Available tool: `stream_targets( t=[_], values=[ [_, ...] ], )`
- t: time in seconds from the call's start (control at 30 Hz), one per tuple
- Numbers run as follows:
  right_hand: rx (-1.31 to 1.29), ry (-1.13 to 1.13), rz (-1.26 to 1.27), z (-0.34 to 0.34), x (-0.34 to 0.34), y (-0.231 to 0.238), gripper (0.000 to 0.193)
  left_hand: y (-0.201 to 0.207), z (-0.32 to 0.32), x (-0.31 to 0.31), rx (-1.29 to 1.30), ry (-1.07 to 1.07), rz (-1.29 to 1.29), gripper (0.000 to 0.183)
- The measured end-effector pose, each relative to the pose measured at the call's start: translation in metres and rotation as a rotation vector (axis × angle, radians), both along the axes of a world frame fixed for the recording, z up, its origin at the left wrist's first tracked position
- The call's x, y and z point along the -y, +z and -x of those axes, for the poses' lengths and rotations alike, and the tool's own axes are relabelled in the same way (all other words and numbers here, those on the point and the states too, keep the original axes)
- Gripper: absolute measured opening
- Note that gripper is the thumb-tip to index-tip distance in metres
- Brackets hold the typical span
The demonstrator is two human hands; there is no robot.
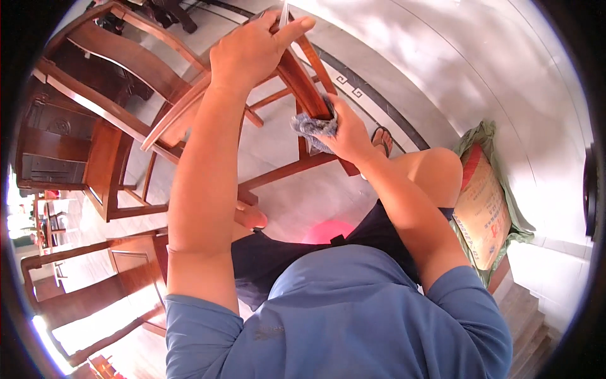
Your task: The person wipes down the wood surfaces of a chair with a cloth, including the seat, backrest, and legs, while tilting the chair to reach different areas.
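A reddish-brown wooden chair (302,85) stands tilted in front of me, between my legs. My left hand (249,50) grips it at the top, fingers wrapped over the edge and thumb stretched out to the right. Lower on the same wooden bar, my right hand (348,129) closes round a crumpled grey cloth (314,124) and presses it to the wood. The cloth wraps the bar's near end; part of it is hidden by my fingers.
More dark wooden chair frames (129,57) crowd the left, with another wooden seat (136,271) nearer. A printed woven sack (483,211) leans by the white wall right of my knee. Something round and pink (328,232) is on the floor between my legs. Steps (530,338) lie lower right.
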State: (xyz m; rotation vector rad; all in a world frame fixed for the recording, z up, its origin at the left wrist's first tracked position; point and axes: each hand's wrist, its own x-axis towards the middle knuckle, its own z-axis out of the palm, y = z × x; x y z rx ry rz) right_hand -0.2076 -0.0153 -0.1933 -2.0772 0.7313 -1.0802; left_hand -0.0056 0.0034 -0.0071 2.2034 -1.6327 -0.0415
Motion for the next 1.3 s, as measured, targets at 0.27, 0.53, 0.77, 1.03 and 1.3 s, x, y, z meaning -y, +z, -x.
stream_targets(
  t=[0.27,0.53,0.77,1.03,1.3],
  values=[
    [-0.083,0.010,0.109,-0.007,0.004,-0.018,0.065,-0.005,-0.075,-0.016,-0.176,-0.326,0.016,0.066],
    [0.412,-0.306,-0.184,-0.031,0.000,0.046,0.037,-0.006,-0.086,-0.027,-0.452,-0.253,0.056,0.065],
    [-0.011,-0.141,0.456,-0.080,0.017,0.129,0.089,-0.025,-0.075,-0.002,-0.693,-0.202,0.001,0.049],
    [-0.283,-0.312,0.352,-0.039,0.006,0.100,0.107,-0.042,-0.048,0.003,-0.418,-0.098,0.094,0.041],
    [-0.162,-0.257,0.520,-0.066,0.039,0.107,0.104,-0.027,-0.043,-0.011,-0.316,-0.101,0.123,0.052]
  ],
)
